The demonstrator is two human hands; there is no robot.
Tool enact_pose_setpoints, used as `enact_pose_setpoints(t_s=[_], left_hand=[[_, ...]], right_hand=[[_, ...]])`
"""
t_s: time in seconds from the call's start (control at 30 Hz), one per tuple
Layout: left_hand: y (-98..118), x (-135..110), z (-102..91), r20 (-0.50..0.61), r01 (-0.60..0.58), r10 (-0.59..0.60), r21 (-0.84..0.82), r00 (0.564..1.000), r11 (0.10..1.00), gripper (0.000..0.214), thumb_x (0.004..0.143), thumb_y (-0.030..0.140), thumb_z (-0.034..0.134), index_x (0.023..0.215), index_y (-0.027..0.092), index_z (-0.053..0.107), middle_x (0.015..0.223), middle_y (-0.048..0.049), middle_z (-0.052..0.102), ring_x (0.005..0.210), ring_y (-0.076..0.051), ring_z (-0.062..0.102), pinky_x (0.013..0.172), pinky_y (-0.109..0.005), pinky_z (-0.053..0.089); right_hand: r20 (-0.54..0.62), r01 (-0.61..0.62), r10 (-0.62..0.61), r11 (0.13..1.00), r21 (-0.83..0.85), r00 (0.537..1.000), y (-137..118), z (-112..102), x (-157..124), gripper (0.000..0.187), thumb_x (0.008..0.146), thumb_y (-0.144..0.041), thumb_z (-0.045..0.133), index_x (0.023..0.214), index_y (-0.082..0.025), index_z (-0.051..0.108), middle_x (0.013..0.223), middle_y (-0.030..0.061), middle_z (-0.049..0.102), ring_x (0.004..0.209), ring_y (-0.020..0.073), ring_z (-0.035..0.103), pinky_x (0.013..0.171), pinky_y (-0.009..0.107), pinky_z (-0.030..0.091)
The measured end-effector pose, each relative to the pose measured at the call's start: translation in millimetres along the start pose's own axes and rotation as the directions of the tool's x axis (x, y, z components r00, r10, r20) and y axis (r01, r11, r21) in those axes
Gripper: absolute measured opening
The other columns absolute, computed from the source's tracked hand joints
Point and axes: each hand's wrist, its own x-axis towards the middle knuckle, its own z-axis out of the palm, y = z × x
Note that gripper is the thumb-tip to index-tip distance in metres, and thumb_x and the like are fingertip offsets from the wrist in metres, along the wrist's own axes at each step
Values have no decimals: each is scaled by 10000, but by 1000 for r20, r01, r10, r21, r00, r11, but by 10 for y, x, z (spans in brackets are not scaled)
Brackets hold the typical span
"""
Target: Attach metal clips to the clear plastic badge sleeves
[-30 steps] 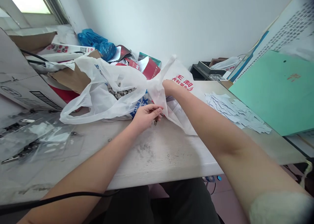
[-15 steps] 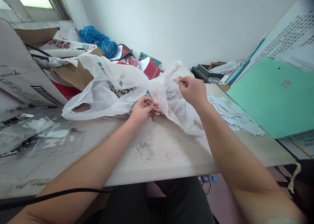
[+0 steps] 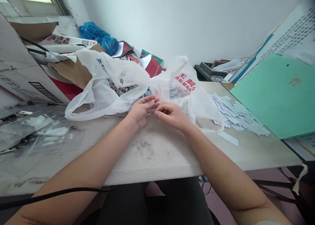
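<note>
Small item (image 3: 151,111) at the fingertips, low in front of two white bags, above the near part of the surface (image 3: 159,162); too blurred and covered to name. Left hand (image 3: 140,112): fingers stretched toward the right, thumb lying close along them; cannot tell how firmly it grips the item. Right hand (image 3: 173,116): fingers curled, thumb and forefinger drawn near each other beside the left fingertips; cannot tell whether anything is pinched there.

Just behind, to the left, a white bag with blue print (image 3: 115,64), mouth open, shiny metal pieces (image 3: 123,88) showing inside. Beside it, behind the right hand, a white bag with red print (image 3: 201,98). Paper slips (image 3: 238,115) spread to its right; a single slip (image 3: 228,138) lies nearer the front edge.

Far left: clear plastic bags (image 3: 55,129), flat, some holding dark pieces; printed carton (image 3: 29,75) behind them. Blue plastic bag (image 3: 99,37) toward the wall. Right: green sheet (image 3: 273,95), leaning. Dark specks on the surface below the hands.
</note>
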Motion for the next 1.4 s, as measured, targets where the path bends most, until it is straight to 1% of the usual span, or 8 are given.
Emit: enact_pose_setpoints(t_s=[0.23,0.37,0.47,0.57,0.87,1.03,1.17,1.4], left_hand=[[54,-17,-18,145,48,-47,-3,988,999,189,928,116,931,1079,198,854,1291,-111,875,1074,-231,843,911,-386,694],[67,-28,-33,224,14,-19,24,974,1000,186,911,180,979,1079,199,900,1293,-124,892,1063,-223,843,964,-377,691],[109,-54,-49,344,-28,7,58,939,998,364,846,148,1003,1194,222,929,1397,-128,877,1272,-266,831,1096,-380,666],[163,-74,-76,392,-44,6,89,920,995,522,802,57,961,1284,251,923,1486,-115,848,1477,-305,757,1222,-408,620],[193,-32,-110,289,-64,48,47,956,997,502,858,9,814,1299,241,880,1578,-130,794,1558,-373,699,1197,-566,660],[236,-65,-77,256,-55,42,44,966,998,509,841,-22,787,1264,249,870,1586,-116,787,1603,-381,659,1098,-529,715],[259,-66,-83,261,-66,51,47,964,997,516,832,-2,823,1276,258,863,1582,-120,788,1597,-383,667,1133,-535,701],[247,-61,-119,337,-62,38,61,941,996,546,835,-1,807,1321,240,872,1529,-121,822,1555,-367,709,1248,-567,634]], right_hand=[[-116,38,-64,976,-213,991,133,-2,56,109,963,-353,770,942,-275,843,1096,73,775,987,245,751,970,457,626],[-133,-5,-26,974,-228,991,104,6,60,108,977,-360,790,921,-272,818,1042,58,730,948,235,730,959,451,624],[-200,-39,-2,978,-203,980,85,19,67,271,947,-389,832,768,-267,668,922,33,690,898,234,684,909,445,610],[-239,-81,50,989,-121,970,80,24,71,370,910,-430,866,762,-276,564,845,7,678,862,229,653,823,418,576],[-3,-202,207,956,214,978,48,-92,66,365,955,-594,853,1111,-264,835,943,22,782,781,185,650,687,347,527],[112,-329,311,847,417,944,70,-113,86,428,861,-644,953,960,-248,825,796,10,698,730,182,614,679,354,532],[158,-382,357,737,558,921,56,-133,101,484,804,-664,1010,970,-251,822,893,39,756,750,189,635,666,358,539],[104,-335,344,725,603,933,50,-158,113,430,713,-503,1070,914,-240,795,909,3,755,678,128,551,648,329,502]])
